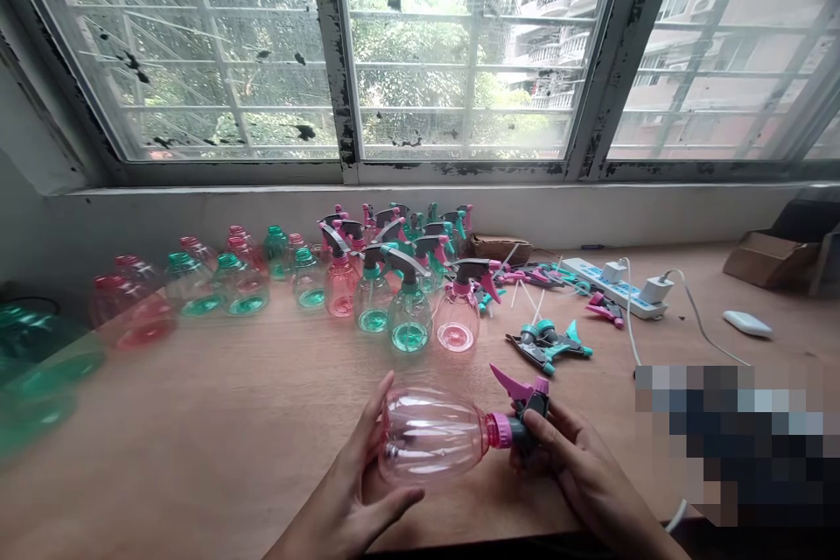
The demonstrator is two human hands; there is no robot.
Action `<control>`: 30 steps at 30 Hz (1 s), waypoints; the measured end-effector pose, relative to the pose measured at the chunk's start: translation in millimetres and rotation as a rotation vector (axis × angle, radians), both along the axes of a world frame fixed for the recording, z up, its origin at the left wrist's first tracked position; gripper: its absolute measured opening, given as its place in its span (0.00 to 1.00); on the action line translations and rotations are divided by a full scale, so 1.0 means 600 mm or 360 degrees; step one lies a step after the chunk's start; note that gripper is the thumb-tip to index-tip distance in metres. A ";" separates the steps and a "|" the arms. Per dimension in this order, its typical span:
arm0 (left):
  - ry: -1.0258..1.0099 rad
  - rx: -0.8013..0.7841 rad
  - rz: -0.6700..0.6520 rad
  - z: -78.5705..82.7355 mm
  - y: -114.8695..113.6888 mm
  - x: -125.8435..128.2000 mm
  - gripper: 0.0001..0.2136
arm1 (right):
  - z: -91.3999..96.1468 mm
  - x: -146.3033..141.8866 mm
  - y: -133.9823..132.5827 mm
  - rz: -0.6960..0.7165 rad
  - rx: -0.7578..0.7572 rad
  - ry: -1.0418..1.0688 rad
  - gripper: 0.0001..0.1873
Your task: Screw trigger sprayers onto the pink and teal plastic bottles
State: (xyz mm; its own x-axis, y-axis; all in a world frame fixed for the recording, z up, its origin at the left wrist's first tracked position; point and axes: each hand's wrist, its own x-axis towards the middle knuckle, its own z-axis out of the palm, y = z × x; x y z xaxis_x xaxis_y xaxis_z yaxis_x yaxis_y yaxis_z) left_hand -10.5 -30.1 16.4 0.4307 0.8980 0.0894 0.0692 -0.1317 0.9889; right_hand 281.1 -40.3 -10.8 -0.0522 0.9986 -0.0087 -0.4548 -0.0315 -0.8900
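A clear pink spray bottle (430,436) lies on its side just above the wooden table (216,420), held between both hands. My left hand (358,494) cups its round base, fingers and thumb wrapped around it. My right hand (577,464) is closed on the grey and pink trigger sprayer head (525,407), which sits on the bottle's pink neck collar. The nozzle points up and to the left.
Behind stand several pink and green bottles with sprayer heads (407,297), and headless bottles (197,284) to the left. Loose sprayer heads (548,343) lie at centre right, by a white power strip (613,284) with cables. A cardboard box (771,258) and a white mouse-like object (748,323) sit far right, below the window.
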 end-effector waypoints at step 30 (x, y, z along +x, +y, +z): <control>0.0020 -0.0006 0.0038 0.000 -0.001 0.002 0.46 | 0.007 -0.002 0.003 -0.0043 -0.0034 0.0035 0.12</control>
